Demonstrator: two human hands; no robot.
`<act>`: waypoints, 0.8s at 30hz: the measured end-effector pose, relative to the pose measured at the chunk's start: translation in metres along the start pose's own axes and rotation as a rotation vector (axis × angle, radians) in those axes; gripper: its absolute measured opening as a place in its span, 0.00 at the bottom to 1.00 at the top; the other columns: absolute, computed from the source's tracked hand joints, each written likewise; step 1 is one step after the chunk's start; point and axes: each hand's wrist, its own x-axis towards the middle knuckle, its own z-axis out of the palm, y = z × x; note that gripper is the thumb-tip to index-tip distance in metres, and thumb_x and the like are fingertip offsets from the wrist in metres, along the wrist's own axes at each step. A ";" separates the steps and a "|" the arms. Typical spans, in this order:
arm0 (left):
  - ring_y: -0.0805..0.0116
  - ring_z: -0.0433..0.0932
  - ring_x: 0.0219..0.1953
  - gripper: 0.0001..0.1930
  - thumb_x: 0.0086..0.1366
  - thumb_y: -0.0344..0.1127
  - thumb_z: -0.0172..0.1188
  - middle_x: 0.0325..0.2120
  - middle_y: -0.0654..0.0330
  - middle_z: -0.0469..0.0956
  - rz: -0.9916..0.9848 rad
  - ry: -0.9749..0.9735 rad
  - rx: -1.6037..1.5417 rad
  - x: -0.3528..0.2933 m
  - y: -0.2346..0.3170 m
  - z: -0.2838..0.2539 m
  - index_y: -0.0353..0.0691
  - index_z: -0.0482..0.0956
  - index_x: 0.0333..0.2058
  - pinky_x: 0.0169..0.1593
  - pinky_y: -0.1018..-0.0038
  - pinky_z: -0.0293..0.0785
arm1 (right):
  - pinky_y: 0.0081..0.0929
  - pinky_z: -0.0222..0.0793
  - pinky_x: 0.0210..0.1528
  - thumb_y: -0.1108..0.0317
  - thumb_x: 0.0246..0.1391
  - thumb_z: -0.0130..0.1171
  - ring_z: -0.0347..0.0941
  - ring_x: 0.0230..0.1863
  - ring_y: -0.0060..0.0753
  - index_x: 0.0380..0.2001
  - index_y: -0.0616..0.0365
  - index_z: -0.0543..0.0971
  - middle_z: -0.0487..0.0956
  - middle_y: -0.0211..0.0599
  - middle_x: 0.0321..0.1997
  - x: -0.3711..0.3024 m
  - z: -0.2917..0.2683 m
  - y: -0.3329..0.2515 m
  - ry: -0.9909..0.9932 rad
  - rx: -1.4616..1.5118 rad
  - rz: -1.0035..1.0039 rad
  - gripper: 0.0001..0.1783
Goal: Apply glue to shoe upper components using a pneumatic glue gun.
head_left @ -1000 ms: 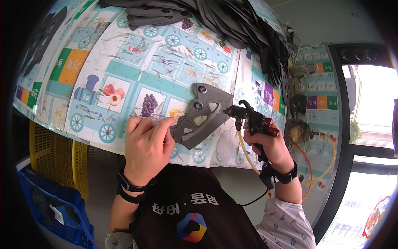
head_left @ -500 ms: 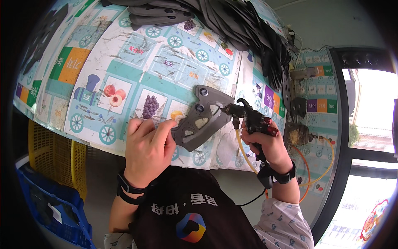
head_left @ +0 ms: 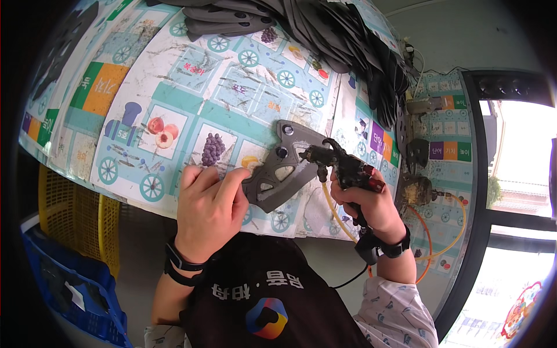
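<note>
A dark grey flat piece with cut-out holes (head_left: 277, 198) lies near the front edge of the table (head_left: 168, 101). Its lower left end is pinched by my left hand (head_left: 210, 211), fingers bent and the thumb mostly hidden. My right hand (head_left: 376, 206) is wrapped round the grip of a black spray gun (head_left: 351, 171) with red knobs. The gun's nozzle points left, just over the right edge of the grey piece. A yellow hose (head_left: 333, 203) hangs from the gun.
Many similar grey pieces (head_left: 331, 37) overlap in a pile along the table's far side; more (head_left: 64, 52) lie far left. A yellow basket (head_left: 78, 223) and blue crate (head_left: 72, 284) stand below left. An orange hose (head_left: 428, 232) hangs at right, beside a glazed door (head_left: 522, 174).
The spray gun and my right hand have shifted slightly left, bringing the nozzle further over the grey piece. My left hand keeps its place on the end of the piece.
</note>
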 end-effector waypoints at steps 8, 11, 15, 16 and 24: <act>0.63 0.72 0.28 0.18 0.55 0.22 0.65 0.17 0.66 0.73 -0.002 -0.009 -0.004 -0.001 0.000 0.000 0.42 0.80 0.45 0.43 0.65 0.65 | 0.18 0.54 0.22 0.80 0.52 0.62 0.62 0.19 0.12 0.45 0.62 0.78 0.74 0.24 0.27 -0.007 -0.001 0.002 -0.022 0.003 0.031 0.15; 0.63 0.72 0.28 0.17 0.55 0.22 0.65 0.17 0.66 0.73 0.001 -0.002 -0.001 0.000 0.000 -0.001 0.41 0.80 0.45 0.43 0.65 0.65 | 0.18 0.54 0.22 0.81 0.51 0.62 0.62 0.20 0.12 0.47 0.62 0.78 0.76 0.25 0.28 -0.011 -0.001 0.005 -0.018 0.002 0.030 0.17; 0.63 0.72 0.28 0.18 0.55 0.22 0.65 0.17 0.66 0.73 0.001 -0.010 -0.001 0.000 0.000 0.000 0.41 0.80 0.45 0.43 0.65 0.65 | 0.17 0.55 0.21 0.81 0.51 0.62 0.63 0.20 0.12 0.48 0.63 0.78 0.77 0.26 0.30 -0.017 -0.007 0.013 -0.026 0.009 0.031 0.19; 0.63 0.72 0.28 0.18 0.55 0.22 0.64 0.17 0.66 0.73 0.000 -0.012 0.001 0.000 0.000 0.000 0.41 0.80 0.45 0.43 0.65 0.65 | 0.17 0.55 0.21 0.81 0.51 0.62 0.63 0.20 0.12 0.48 0.63 0.78 0.78 0.26 0.31 -0.018 -0.009 0.016 -0.032 0.032 0.038 0.19; 0.63 0.72 0.28 0.16 0.56 0.22 0.64 0.17 0.66 0.72 -0.005 -0.008 -0.005 -0.001 0.001 -0.001 0.42 0.80 0.44 0.42 0.65 0.63 | 0.17 0.54 0.21 0.82 0.50 0.61 0.63 0.21 0.12 0.48 0.64 0.77 0.78 0.27 0.31 -0.023 -0.007 0.018 -0.010 0.079 0.063 0.19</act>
